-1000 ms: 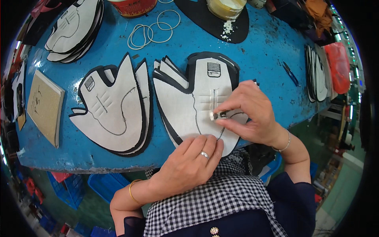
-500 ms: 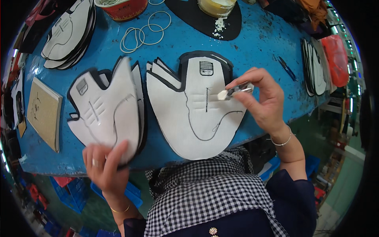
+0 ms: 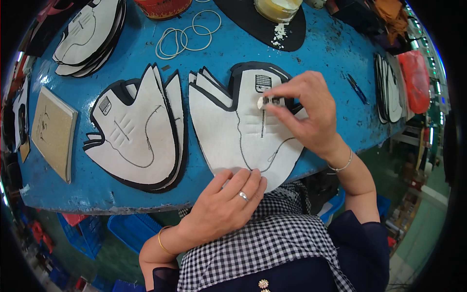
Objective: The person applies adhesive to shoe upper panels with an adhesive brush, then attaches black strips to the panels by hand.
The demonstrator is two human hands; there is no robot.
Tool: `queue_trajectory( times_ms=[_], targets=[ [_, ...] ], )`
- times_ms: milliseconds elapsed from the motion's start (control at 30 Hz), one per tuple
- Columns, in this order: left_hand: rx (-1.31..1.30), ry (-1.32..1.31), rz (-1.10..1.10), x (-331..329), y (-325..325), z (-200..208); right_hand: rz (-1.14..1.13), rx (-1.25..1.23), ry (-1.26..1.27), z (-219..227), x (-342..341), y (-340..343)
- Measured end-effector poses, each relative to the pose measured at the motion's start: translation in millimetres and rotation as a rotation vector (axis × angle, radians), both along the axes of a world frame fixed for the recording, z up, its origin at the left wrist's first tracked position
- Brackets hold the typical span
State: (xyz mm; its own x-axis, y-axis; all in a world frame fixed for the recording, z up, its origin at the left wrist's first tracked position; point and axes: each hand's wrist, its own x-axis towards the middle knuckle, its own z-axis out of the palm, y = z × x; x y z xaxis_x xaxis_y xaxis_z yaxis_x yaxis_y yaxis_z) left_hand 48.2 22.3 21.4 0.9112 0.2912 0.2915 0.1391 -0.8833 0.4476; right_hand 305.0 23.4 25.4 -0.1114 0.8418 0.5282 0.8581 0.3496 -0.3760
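Well beyond the right grip [image 3: 311,114], pale matter is held in a yellowish tub [image 3: 275,14] set on a black sheet [image 3: 243,22]; farther left, a red bowl [image 3: 163,7] is seen only in part. The blue counter [image 3: 331,53] is scuffed, and a blue basket [image 3: 131,231] is visible below its edge, left of the left grip [image 3: 223,200]. A small white-tipped object [image 3: 273,101] is pinched between the right grip's thumb and fingers, over a stitched white panel [image 3: 219,134], on whose near edge the left grip is laid, unclenched.

Dark handwriting [image 3: 43,125] on tan notebook [image 3: 59,148]
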Motion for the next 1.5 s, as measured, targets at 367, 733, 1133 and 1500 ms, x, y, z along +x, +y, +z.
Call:
queue_trajectory(
  times_ms=[367,733,1133,1500],
  targets=[
    [0.118,0.109,-0.12,7,10,20,-0.038,-0.186,0.427,22,27,3],
    [-0.347,-0.101,-0.068,4,32,18,-0.45,-0.095,0.203,2,110,139],
    [0.656,-0.494,0.59,-118,63,23,-0.18,-0.13,0.539,20,122,76],
    [-0.106,-0.049,0.2,-44,0,1,0.109,-0.431,0.283,16,-4,-18]
  ],
)
